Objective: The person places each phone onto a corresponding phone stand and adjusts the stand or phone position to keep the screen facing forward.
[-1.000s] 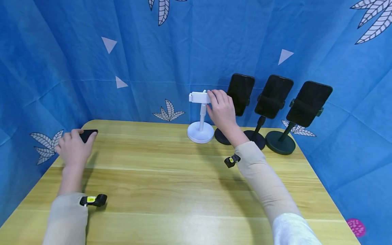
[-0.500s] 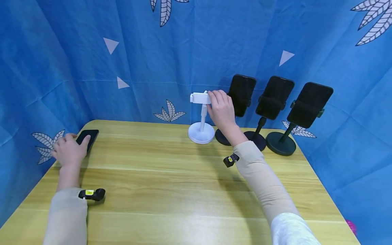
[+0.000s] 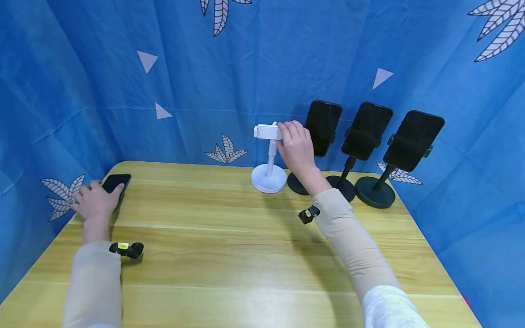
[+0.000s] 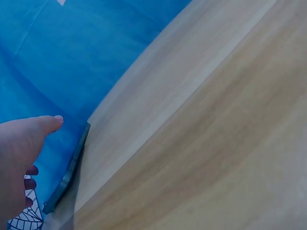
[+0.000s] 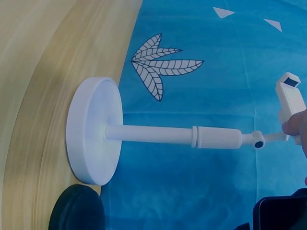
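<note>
A dark smartphone [image 3: 116, 182] lies flat on the table at the far left corner. My left hand [image 3: 95, 200] hovers at its near left side; in the left wrist view the thumb [image 4: 45, 124] is stretched out and stands apart from the phone [image 4: 68, 175]. A white phone stand [image 3: 268, 178] with a round base and thin upright pole stands near the back edge. Its clamp [image 3: 267, 131] is gripped at the right end by my right hand [image 3: 297, 146], thumb in front. No phone sits in that clamp. The fingertips behind the clamp are hidden.
Right of the white stand, three dark phone stands hold black phones upright: one phone [image 3: 323, 125] partly behind my right hand, another phone [image 3: 367, 130] in the middle, and a third phone [image 3: 415, 139] rightmost. A blue curtain [image 3: 197, 82] hangs behind the wooden table [image 3: 213, 255].
The smartphone went from raised in my left hand to flat on the table, and the left fingers came off it. My right hand stays on the white clamp.
</note>
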Motion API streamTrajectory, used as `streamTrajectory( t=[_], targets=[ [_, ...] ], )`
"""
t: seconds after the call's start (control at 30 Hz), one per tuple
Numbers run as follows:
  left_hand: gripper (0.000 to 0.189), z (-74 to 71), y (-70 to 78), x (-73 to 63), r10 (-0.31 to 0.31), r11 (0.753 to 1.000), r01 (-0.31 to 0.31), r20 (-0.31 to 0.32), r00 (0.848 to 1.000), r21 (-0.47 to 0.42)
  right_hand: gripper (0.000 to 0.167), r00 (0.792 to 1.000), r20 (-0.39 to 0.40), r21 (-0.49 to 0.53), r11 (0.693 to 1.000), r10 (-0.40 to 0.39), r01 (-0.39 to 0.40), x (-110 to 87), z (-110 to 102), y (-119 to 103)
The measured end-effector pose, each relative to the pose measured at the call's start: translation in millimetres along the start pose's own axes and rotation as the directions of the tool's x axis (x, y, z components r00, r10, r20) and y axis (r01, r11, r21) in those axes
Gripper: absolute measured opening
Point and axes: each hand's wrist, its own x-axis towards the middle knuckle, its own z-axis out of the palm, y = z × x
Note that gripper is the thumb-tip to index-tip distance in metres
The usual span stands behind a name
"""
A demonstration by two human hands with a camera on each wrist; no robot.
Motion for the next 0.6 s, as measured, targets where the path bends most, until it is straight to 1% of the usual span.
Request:
streamTrajectory(
  t=[0.27,0.43,0.5,0.6],
  targets=[
    [0.096,6.9,0.8,5.9,0.001,1.0,-0.002,0.056,0.998,0.022,0.041,1.0,-0.015,0.005,1.0,-0.01,0.01,-0.5,0.6,1.1],
    [0.101,10.5,-0.6,9.7,-0.039,0.999,0.035,0.095,0.995,0.041,0.04,1.0,-0.015,0.008,1.0,-0.012,0.012,-0.1,1.1,1.7],
    [0.102,12.1,-2.0,11.4,-0.053,0.998,0.049,0.103,0.993,0.045,0.04,1.0,-0.009,0.007,1.0,-0.01,0.01,-0.2,0.8,1.5],
    [0.104,14.8,-3.8,14.1,-0.058,0.997,0.052,0.104,0.993,0.055,0.04,1.0,-0.007,0.006,1.0,-0.011,0.011,-0.5,0.8,1.4]
  ],
)
